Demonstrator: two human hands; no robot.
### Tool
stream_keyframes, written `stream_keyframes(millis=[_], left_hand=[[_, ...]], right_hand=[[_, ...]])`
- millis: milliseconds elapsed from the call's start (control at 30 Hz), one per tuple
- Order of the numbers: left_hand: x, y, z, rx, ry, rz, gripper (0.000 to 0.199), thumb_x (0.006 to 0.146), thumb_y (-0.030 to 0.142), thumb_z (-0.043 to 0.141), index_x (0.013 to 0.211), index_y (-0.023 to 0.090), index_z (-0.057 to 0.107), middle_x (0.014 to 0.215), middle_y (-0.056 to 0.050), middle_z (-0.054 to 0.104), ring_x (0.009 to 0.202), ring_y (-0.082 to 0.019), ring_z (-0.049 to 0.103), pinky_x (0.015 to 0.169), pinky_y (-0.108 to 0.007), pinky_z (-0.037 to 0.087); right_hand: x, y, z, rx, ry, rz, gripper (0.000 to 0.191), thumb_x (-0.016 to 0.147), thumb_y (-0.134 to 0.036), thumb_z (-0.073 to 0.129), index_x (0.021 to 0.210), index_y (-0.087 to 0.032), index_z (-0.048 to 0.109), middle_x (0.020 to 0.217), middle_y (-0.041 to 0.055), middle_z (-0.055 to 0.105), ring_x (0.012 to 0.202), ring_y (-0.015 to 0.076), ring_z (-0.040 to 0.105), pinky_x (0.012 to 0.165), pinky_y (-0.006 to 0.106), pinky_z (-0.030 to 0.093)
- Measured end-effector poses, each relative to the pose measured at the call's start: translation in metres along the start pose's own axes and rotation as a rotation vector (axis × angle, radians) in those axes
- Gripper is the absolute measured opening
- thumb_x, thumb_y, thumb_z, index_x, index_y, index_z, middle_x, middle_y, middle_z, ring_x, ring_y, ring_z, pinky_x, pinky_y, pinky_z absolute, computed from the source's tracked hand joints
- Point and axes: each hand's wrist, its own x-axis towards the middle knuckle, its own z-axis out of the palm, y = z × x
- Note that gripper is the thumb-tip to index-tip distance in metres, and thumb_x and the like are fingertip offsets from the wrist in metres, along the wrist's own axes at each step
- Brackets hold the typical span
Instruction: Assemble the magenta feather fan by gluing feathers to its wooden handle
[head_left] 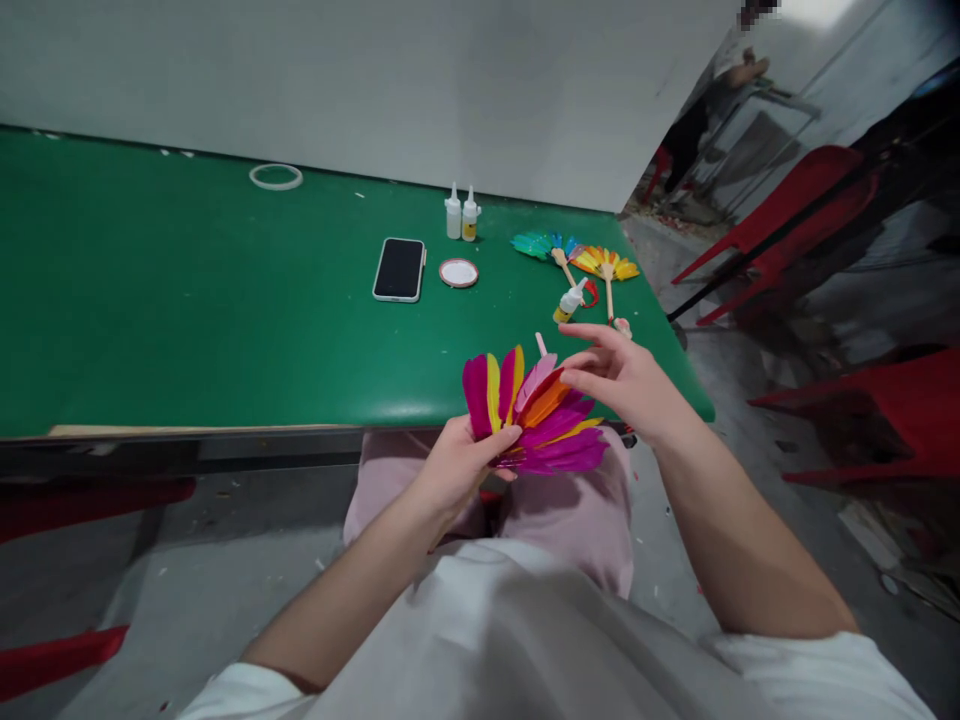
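Feather fan (551,430) sits over the lap (600,520) at the near edge of the table (187,320), its base clamped by the fingers of the left hand (465,460). The right hand (626,385) has its thumb against the red feather's tip; whether its fingers pinch it I cannot tell. A loose left grip could let feathers splay or drop into the lap; a hard push could bend the red feather. Reaching forward, the right hand might knock the tilted bottle (568,304) or 2 feathered sticks (607,270) near the table's right edge. Open room lies leftward, short of the phone (399,270).
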Motion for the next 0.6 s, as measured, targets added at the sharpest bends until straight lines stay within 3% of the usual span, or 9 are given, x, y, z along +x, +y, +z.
stream_keyframes(millis=[133, 267, 600], left_hand=[[0.0005, -0.0011, -0.0003, -0.018, 0.011, 0.0, 0.028, 0.068, 0.026, 0.07, 0.092, 0.013, 0.064, 0.083, -0.005, 0.067, 0.062, -0.012, 0.06, 0.047, -0.021, 0.05], [-0.001, 0.0004, -0.0002, -0.013, -0.001, -0.018, 0.031, 0.067, 0.024, 0.071, 0.095, 0.014, 0.064, 0.088, -0.006, 0.067, 0.071, -0.015, 0.063, 0.054, -0.023, 0.053], [0.0, 0.0016, 0.0006, -0.087, -0.008, 0.009, 0.032, 0.067, 0.021, 0.071, 0.098, 0.015, 0.062, 0.098, -0.008, 0.067, 0.079, -0.017, 0.064, 0.065, -0.027, 0.053]], right_hand=[[-0.0005, 0.0049, 0.0007, -0.04, -0.099, 0.009, 0.051, 0.07, -0.028, 0.066, 0.118, -0.022, 0.051, 0.075, -0.0002, 0.063, 0.068, 0.0124, 0.059, 0.063, 0.027, 0.048], [0.0005, 0.0094, 0.0027, -0.069, -0.107, -0.017, 0.046, 0.072, -0.026, 0.063, 0.117, -0.021, 0.053, 0.07, -0.0014, 0.062, 0.062, 0.0116, 0.056, 0.056, 0.025, 0.045], [0.002, 0.0052, 0.0022, -0.068, -0.066, -0.077, 0.048, 0.071, -0.022, 0.062, 0.118, -0.021, 0.052, 0.084, 0.002, 0.063, 0.076, 0.0141, 0.06, 0.068, 0.029, 0.049]])
